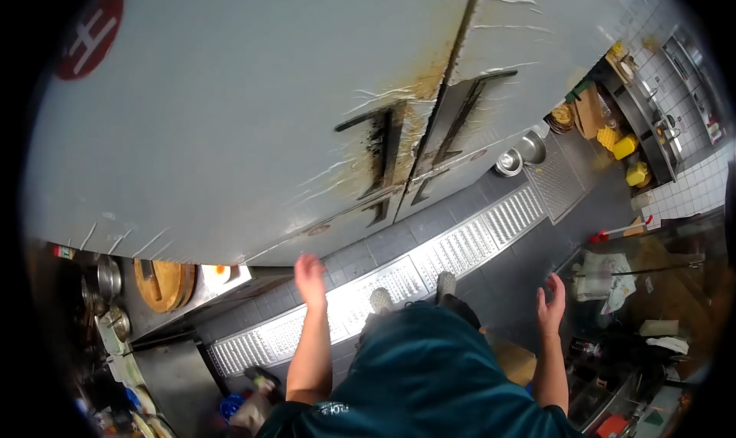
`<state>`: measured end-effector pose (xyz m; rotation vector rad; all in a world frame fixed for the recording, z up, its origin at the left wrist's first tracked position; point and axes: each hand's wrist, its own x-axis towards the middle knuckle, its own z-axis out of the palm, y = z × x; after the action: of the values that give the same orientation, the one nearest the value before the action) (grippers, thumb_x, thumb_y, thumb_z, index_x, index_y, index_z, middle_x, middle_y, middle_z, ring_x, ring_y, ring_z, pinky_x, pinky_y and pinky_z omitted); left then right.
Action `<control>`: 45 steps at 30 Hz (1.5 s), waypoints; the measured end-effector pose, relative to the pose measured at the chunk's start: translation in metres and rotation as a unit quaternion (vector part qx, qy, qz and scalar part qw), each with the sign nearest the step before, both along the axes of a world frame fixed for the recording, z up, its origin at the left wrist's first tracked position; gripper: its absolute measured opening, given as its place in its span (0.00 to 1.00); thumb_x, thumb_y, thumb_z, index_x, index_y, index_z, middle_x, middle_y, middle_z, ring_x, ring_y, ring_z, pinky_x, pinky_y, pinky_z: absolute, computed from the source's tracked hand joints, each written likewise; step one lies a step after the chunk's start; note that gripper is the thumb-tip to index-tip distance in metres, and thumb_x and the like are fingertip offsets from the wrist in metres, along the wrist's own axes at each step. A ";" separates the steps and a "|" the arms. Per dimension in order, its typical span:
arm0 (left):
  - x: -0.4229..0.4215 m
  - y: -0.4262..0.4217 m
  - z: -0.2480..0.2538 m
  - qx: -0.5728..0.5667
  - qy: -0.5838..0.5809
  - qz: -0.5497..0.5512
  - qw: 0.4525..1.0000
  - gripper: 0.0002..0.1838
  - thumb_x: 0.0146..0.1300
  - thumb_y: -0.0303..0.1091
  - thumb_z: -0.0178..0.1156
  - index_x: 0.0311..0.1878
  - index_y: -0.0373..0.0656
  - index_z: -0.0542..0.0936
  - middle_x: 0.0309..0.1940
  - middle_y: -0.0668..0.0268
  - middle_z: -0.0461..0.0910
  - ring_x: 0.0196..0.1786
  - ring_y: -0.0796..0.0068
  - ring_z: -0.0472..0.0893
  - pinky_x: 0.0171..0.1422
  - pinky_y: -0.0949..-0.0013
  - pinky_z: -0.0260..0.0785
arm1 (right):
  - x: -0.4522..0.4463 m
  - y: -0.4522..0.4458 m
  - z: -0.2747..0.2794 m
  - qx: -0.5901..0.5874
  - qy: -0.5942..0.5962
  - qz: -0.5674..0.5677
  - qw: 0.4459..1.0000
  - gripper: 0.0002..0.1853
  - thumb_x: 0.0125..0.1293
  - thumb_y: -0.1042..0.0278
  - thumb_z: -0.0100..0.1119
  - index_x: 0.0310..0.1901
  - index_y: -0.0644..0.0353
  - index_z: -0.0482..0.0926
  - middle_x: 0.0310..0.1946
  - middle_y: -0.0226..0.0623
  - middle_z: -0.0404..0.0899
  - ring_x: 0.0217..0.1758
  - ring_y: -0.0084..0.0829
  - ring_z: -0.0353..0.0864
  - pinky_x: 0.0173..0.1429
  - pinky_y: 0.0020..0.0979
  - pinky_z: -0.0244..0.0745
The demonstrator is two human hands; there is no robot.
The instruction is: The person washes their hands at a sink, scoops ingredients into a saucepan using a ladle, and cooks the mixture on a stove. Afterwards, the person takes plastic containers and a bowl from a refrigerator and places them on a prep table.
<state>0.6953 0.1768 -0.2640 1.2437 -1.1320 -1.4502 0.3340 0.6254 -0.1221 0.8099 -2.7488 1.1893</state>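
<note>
My left hand is raised in front of me at the lower edge of the grey cabinet doors, holding nothing, its fingers slightly blurred. Out to the right, my right hand is held up with its fingers apart and nothing in it. Both hands are above the floor and touch nothing that I can see. The doors are stained and scratched around two dark handles, which lie beyond my hands.
A metal floor grate runs under my feet. Round wooden boards lie on a counter at left. Metal bowls sit by the cabinet. A cardboard box is at my right. Part of another person shows at lower left.
</note>
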 end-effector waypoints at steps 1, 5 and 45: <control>-0.038 0.005 0.025 -0.046 -0.021 -0.065 0.997 0.26 0.71 0.28 0.58 0.70 0.36 0.67 0.62 0.55 0.76 0.59 0.66 0.78 0.55 0.64 0.77 | -0.008 -0.002 0.000 -0.002 0.002 0.013 1.000 0.26 0.64 0.81 0.62 0.64 0.66 0.71 0.62 0.45 0.74 0.60 0.38 0.78 0.66 0.35 0.72; -0.168 0.006 0.166 -0.257 -0.105 -0.151 0.949 0.29 0.72 0.31 0.59 0.72 0.34 0.65 0.64 0.50 0.73 0.66 0.65 0.75 0.62 0.67 0.74 | -0.044 0.003 -0.005 -0.042 -0.004 0.035 0.999 0.25 0.64 0.80 0.61 0.63 0.67 0.71 0.63 0.47 0.73 0.60 0.40 0.79 0.67 0.36 0.72; -0.197 0.282 0.030 0.269 0.240 0.215 0.908 0.21 0.74 0.48 0.54 0.55 0.37 0.77 0.45 0.59 0.82 0.47 0.66 0.82 0.58 0.63 0.74 | -0.282 -0.052 -0.046 0.002 -0.153 0.319 0.935 0.24 0.69 0.81 0.55 0.67 0.69 0.67 0.64 0.49 0.70 0.63 0.40 0.76 0.67 0.37 0.70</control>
<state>0.4980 0.4585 -0.2341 1.2869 -0.1038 -1.6384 0.0524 0.5737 -0.1678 1.7472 -2.7977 1.5067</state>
